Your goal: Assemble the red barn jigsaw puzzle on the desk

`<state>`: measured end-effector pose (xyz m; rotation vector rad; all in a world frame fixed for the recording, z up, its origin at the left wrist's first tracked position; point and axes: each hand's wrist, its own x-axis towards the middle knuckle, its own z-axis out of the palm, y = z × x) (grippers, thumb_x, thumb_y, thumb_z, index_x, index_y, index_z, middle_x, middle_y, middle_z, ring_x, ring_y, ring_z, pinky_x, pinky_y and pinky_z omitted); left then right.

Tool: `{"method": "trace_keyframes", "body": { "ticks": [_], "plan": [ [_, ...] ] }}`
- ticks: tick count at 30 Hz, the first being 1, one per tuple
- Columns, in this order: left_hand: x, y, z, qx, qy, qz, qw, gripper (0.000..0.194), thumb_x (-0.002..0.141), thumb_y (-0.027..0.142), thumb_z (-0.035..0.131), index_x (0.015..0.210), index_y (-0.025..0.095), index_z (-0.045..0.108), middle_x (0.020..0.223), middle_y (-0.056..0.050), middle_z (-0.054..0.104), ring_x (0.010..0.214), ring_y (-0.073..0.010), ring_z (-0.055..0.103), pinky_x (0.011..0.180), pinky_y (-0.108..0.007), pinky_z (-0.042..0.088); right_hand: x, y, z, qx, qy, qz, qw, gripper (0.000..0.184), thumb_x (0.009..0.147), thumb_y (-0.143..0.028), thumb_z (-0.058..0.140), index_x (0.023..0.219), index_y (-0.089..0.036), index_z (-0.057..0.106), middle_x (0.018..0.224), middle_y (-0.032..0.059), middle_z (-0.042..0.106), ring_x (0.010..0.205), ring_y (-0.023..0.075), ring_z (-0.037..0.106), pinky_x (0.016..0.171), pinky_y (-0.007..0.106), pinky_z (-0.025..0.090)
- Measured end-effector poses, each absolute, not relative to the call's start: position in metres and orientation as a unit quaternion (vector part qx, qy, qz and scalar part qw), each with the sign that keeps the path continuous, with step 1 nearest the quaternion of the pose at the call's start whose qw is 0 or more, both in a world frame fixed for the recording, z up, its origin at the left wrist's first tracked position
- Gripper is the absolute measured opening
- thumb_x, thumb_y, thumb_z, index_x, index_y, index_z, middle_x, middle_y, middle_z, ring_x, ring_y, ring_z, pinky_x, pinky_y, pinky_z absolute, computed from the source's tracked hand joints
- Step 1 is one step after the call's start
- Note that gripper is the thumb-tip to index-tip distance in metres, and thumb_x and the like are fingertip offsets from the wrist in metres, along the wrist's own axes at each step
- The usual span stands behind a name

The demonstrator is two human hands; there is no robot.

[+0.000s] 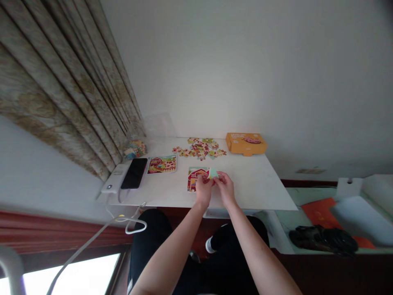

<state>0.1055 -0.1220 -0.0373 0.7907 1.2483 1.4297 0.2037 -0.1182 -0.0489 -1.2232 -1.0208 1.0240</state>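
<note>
A pale green jigsaw puzzle piece (pixel 213 173) is held up between my two hands over the near part of the white table (pixel 248 184). My left hand (pixel 204 189) pinches its left side, and my right hand (pixel 225 188) has its fingers closed on the right side. Under and beside my left hand lies a joined section of puzzle (pixel 192 180) with a red barn, partly covered by the fingers. Farther back, loose puzzle pieces (pixel 201 148) lie in a spread heap. Left of them rests a farm picture card (pixel 162 164).
An orange puzzle box (pixel 246 144) stands at the table's back right. On the left are a black phone (pixel 134 173), a white power device (pixel 114 180) with cable, and a clear bag of pieces (pixel 135 148). Lower right, a black camera (pixel 324 239) lies by an open white box (pixel 368 213).
</note>
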Motion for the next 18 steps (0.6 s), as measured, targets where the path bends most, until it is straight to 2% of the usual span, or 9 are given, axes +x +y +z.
{"method": "trace_keyframes", "body": {
  "ticks": [3,6,8,11,14,18],
  "plan": [
    [0.089,-0.124,-0.034,0.521,0.572,0.52,0.362,0.028,0.084,0.013,0.069,0.11,0.022,0.063,0.105,-0.009,0.071,0.099,-0.0241,0.071,0.093,-0.041,0.057,0.219,-0.104,-0.054,-0.552,-0.448,0.392,0.584,0.046,0.076,-0.051,0.071,0.108,-0.018,0.07,0.086,0.0048,0.074,0.075,0.0198,0.065,0.072,0.033,0.054],
    [0.069,-0.125,-0.03,0.695,0.578,0.384,0.191,0.03,0.089,0.019,0.066,0.119,0.023,0.066,0.126,-0.013,0.068,0.125,-0.0305,0.061,0.112,-0.051,0.046,0.239,-0.079,-0.052,-0.571,-0.475,0.352,0.569,0.049,0.076,-0.054,0.07,0.106,-0.016,0.074,0.082,0.0041,0.074,0.073,0.0189,0.064,0.073,0.033,0.053],
    [0.059,-0.126,-0.03,0.766,0.554,0.299,0.13,0.029,0.092,0.027,0.065,0.122,0.025,0.068,0.135,-0.013,0.065,0.133,-0.0318,0.056,0.12,-0.055,0.037,0.25,-0.061,-0.05,-0.562,-0.508,0.367,0.54,0.047,0.073,-0.054,0.072,0.102,-0.017,0.076,0.082,0.0042,0.075,0.073,0.0189,0.064,0.073,0.033,0.053],
    [0.055,-0.126,-0.034,0.804,0.534,0.243,0.097,0.034,0.096,0.035,0.063,0.129,0.028,0.067,0.145,-0.012,0.06,0.139,-0.0317,0.052,0.124,-0.058,0.03,0.258,-0.038,-0.049,-0.545,-0.559,0.404,0.477,0.041,0.069,-0.05,0.076,0.095,-0.018,0.079,0.08,0.0025,0.076,0.071,0.0183,0.064,0.074,0.034,0.053],
    [0.057,-0.126,-0.039,0.806,0.538,0.231,0.085,0.035,0.098,0.035,0.059,0.132,0.028,0.066,0.146,-0.012,0.059,0.139,-0.0315,0.051,0.123,-0.058,0.031,0.256,-0.028,-0.051,-0.542,-0.603,0.42,0.407,0.034,0.072,-0.041,0.073,0.095,-0.017,0.08,0.074,0.0003,0.073,0.067,0.0169,0.062,0.074,0.033,0.053],
    [0.059,-0.125,-0.041,0.809,0.536,0.231,0.076,0.034,0.099,0.035,0.057,0.131,0.027,0.066,0.143,-0.013,0.061,0.136,-0.0318,0.053,0.122,-0.058,0.032,0.249,-0.03,-0.055,-0.565,-0.66,0.349,0.351,0.028,0.081,-0.027,0.063,0.103,-0.018,0.079,0.086,0.003,0.075,0.071,0.0166,0.061,0.077,0.032,0.053]
  ]
}}
